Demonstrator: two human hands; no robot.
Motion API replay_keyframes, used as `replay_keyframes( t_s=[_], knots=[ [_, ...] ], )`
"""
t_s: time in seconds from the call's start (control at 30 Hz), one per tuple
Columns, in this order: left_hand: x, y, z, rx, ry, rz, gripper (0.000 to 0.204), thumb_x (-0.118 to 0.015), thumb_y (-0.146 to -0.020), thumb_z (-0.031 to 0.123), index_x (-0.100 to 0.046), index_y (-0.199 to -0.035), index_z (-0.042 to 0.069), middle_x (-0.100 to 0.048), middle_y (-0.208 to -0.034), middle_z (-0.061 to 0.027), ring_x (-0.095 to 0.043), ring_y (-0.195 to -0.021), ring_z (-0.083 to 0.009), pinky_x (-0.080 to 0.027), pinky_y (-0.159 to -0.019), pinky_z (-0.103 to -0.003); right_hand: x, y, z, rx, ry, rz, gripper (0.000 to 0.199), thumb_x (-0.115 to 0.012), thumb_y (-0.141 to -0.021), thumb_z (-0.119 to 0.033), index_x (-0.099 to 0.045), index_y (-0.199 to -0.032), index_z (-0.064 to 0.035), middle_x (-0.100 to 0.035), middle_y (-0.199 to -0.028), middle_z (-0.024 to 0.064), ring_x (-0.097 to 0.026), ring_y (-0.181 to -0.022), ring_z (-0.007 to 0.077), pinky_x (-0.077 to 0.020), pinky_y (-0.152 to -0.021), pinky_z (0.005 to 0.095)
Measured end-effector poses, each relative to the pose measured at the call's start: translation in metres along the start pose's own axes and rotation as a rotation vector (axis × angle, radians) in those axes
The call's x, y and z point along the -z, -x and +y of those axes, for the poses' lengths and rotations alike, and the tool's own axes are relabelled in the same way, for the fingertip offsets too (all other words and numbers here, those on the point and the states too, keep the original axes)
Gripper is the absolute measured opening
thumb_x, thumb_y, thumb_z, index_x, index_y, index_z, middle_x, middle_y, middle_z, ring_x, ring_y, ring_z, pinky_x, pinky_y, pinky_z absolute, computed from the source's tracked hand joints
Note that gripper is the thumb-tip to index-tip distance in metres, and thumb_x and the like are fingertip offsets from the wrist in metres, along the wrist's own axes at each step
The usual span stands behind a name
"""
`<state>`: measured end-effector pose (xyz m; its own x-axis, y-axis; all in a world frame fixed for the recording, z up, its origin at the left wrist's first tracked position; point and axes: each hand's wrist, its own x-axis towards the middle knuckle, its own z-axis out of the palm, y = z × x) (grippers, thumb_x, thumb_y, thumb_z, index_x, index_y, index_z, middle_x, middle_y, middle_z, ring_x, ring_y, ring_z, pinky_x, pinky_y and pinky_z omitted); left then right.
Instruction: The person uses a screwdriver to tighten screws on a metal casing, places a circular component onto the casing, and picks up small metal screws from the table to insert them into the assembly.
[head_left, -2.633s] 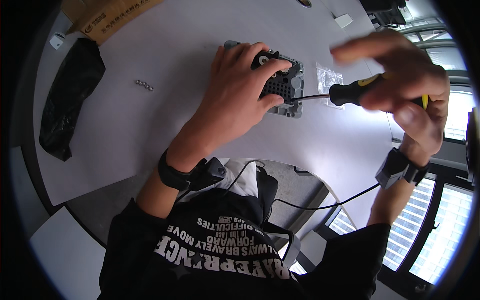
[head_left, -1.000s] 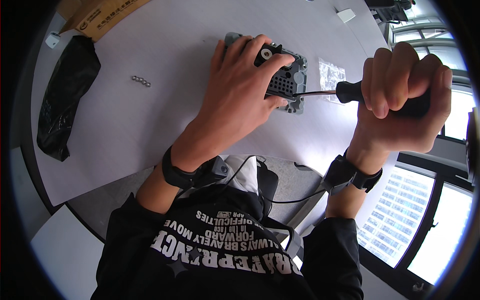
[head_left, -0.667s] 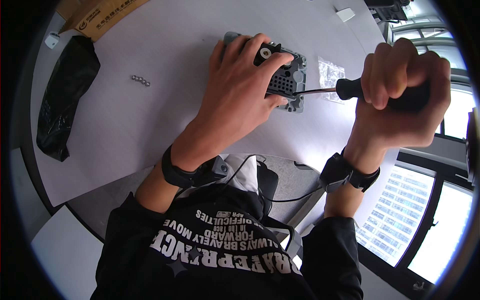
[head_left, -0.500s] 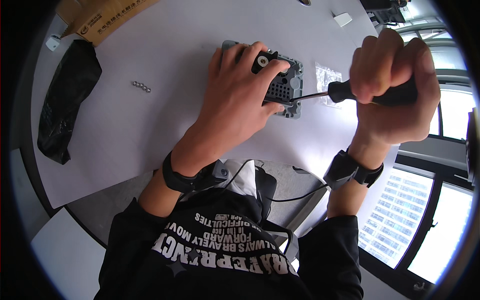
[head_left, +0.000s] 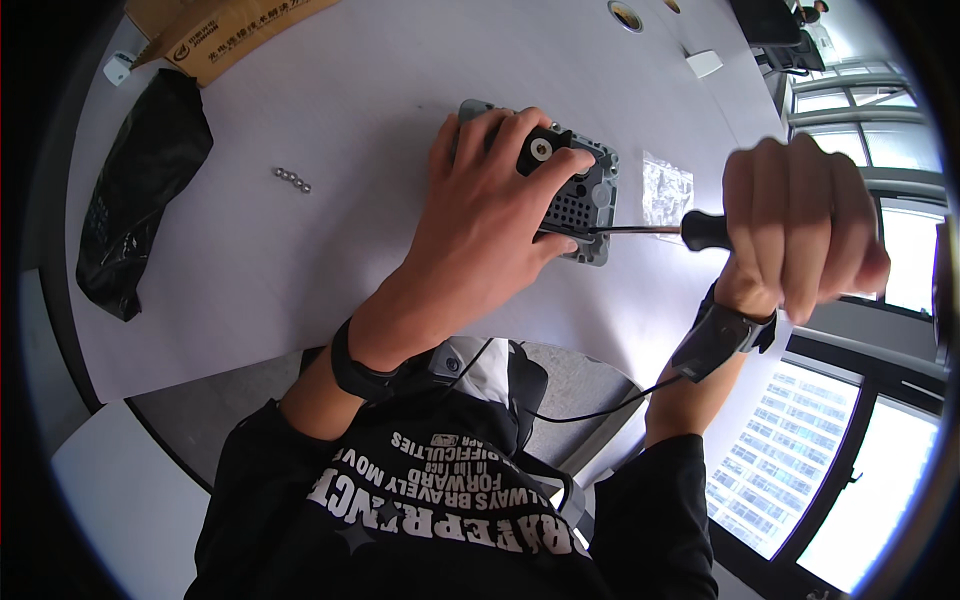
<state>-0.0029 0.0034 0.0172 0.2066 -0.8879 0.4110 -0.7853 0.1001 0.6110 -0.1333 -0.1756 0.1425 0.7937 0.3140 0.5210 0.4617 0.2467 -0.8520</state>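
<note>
the left hand [head_left: 490, 230] lies spread flat over a grey square switch module [head_left: 585, 195] on the white table [head_left: 330, 100], fingers fanned across its top and pressing it down, the fingertips reaching its far edge around a black round knob [head_left: 540, 150] with a pale centre. the module sits near the middle of the table, slightly to the right, with its right and near edges showing past the hand. the right hand [head_left: 800, 225] is closed in a tight fist around the handle of a screwdriver [head_left: 660, 230], which lies nearly level; only the black front of the handle shows, and the thin metal shaft runs left to meet the near right side of the module, just under the left thumb. just right of the module a small clear plastic bag [head_left: 667, 185] lies flat on the table. well to the left, a short row of small metal beads [head_left: 292, 179] lies on the table, and further left a crumpled black bag [head_left: 145, 190] lies at the table's edge. a cardboard box [head_left: 215, 30] sits at the far left, and a small white block [head_left: 704, 63] at the far right. both wrists carry dark straps.
</note>
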Motion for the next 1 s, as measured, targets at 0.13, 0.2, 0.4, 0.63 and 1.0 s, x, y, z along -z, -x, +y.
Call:
replay_keyframes(
  t_s=[0.13, 0.2, 0.4, 0.63, 1.0],
  knots=[
    [-0.001, -0.001, 0.0, 0.0, -0.036, 0.013, 0.072, -0.092, -0.066, 0.018, -0.06, -0.131, 0.021, -0.048, -0.14, -0.009, -0.044, -0.13, -0.0358, -0.036, -0.111, -0.052, 0.0, 0.008, -0.006, -0.012, 0.002, 0.142, 0.049, -0.049, -0.107, -0.04, -0.056, -0.067, -0.0124, -0.063, -0.059, 0.0014, -0.05, -0.039, 0.0089, -0.0382, -0.035, 0.0206],
    [0.0, -0.004, 0.006, 0.001, -0.007, -0.002, 0.073, -0.092, -0.066, 0.018, -0.06, -0.131, 0.021, -0.048, -0.14, -0.0092, -0.045, -0.13, -0.0358, -0.036, -0.11, -0.052, -0.008, 0.008, -0.012, -0.028, 0.068, 0.146, 0.049, -0.047, -0.107, -0.041, -0.057, -0.068, -0.0126, -0.063, -0.06, 0.001, -0.053, -0.041, 0.0089, -0.0402, -0.036, 0.0204],
    [-0.002, -0.003, 0.004, 0.008, 0.002, 0.007, 0.073, -0.093, -0.064, 0.017, -0.061, -0.13, 0.021, -0.049, -0.139, -0.0096, -0.046, -0.128, -0.0359, -0.038, -0.108, -0.052, -0.01, 0.013, -0.006, 0.011, 0.129, 0.185, 0.037, -0.062, -0.098, -0.033, -0.059, -0.066, -0.0164, -0.065, -0.058, -0.0026, -0.054, -0.039, 0.0037, -0.0451, -0.038, 0.0152],
    [-0.003, -0.001, 0.005, 0.004, 0.008, 0.022, 0.071, -0.092, -0.066, 0.017, -0.061, -0.13, 0.019, -0.05, -0.139, -0.0099, -0.047, -0.129, -0.0358, -0.037, -0.108, -0.052, -0.02, 0.009, -0.011, -0.036, 0.342, 0.16, 0.037, -0.058, -0.098, -0.038, -0.057, -0.068, -0.0176, -0.064, -0.062, -0.004, -0.057, -0.044, 0.0029, -0.0461, -0.04, 0.0151],
    [-0.005, -0.001, 0.006, 0.015, 0.028, 0.04, 0.069, -0.092, -0.065, 0.017, -0.064, -0.128, 0.02, -0.05, -0.139, -0.0086, -0.047, -0.129, -0.035, -0.037, -0.109, -0.052, -0.027, -0.004, -0.004, -0.079, 0.317, 0.32, 0.046, -0.055, -0.099, -0.035, -0.049, -0.056, -0.0192, -0.059, -0.057, -0.0031, -0.055, -0.042, 0.0024, -0.0449, -0.039, 0.016]
  ],
)
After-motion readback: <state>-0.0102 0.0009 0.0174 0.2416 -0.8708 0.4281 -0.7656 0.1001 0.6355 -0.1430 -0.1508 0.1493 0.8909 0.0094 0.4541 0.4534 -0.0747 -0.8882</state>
